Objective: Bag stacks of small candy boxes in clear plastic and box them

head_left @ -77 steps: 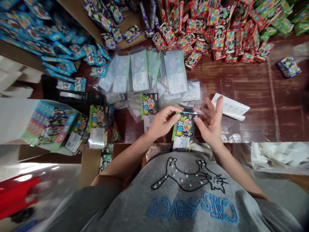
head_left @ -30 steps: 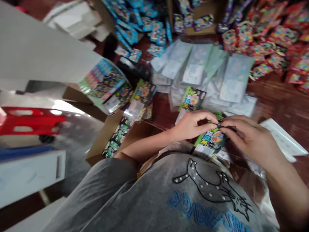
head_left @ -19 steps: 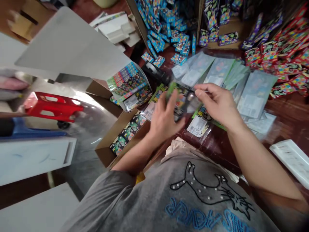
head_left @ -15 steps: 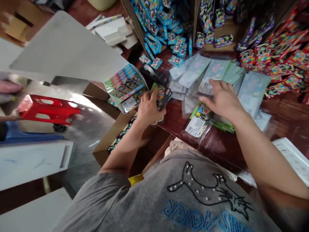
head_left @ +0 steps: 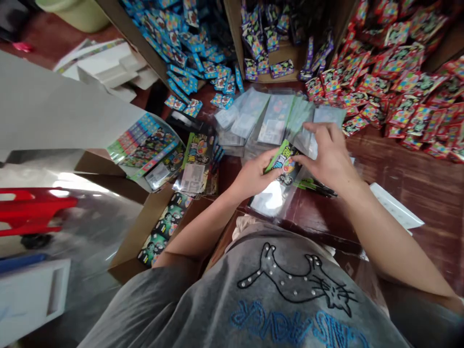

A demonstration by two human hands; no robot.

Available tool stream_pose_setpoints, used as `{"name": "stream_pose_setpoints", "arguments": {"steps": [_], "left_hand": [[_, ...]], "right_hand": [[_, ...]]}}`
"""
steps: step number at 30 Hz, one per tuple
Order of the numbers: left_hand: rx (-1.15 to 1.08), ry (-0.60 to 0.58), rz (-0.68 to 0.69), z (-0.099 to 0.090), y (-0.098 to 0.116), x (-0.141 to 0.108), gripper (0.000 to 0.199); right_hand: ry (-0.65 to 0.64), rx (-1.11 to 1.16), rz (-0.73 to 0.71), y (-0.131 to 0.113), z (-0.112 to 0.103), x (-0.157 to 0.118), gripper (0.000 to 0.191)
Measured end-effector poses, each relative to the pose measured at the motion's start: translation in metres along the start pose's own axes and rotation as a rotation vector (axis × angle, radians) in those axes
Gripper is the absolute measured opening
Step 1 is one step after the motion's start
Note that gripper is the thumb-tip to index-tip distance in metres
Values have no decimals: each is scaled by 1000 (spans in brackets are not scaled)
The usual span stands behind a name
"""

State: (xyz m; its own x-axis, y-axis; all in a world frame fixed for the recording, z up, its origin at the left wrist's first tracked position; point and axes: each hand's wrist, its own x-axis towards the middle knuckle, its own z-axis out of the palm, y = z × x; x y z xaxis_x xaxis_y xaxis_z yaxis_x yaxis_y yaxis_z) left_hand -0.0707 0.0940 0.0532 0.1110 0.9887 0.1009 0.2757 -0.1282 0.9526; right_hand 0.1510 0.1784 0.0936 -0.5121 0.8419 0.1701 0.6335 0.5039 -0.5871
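Note:
A black-and-green printed packet (head_left: 286,166) in a clear sleeve lies at the front of the table, glare on its lower label. My left hand (head_left: 255,176) grips its left edge between thumb and fingers. Over its right side is my right hand (head_left: 324,152), thumb at the packet and fingers curved by a clear bag; whether it grips anything is unclear. Behind both hands spread overlapping clear bags with pale labels (head_left: 277,118). To the left rests a stack of similar black-and-green packets (head_left: 197,162).
Blue packets (head_left: 192,43), purple packets (head_left: 257,43) and red packets (head_left: 395,72) fill boxes along the back. An open carton (head_left: 126,241) stands front left, a black tape dispenser (head_left: 186,121) behind the stack. A white tray (head_left: 395,205) lies right.
My left hand has moved right from the packet stack to the sleeved packet and now grips it. My right hand has shifted relative to the bags, and the whole view has turned.

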Motion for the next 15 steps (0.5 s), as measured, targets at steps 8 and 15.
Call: {"name": "stream_pose_setpoints", "arguments": {"steps": [8,15], "left_hand": [[-308,-127,-6,49,21,-1,59],[-208,-148,17,79,27,-6,55]], "right_hand": [[192,-51,-17,2,-17,-61,41],[117,86,4,22,-30,-82,34]]}}
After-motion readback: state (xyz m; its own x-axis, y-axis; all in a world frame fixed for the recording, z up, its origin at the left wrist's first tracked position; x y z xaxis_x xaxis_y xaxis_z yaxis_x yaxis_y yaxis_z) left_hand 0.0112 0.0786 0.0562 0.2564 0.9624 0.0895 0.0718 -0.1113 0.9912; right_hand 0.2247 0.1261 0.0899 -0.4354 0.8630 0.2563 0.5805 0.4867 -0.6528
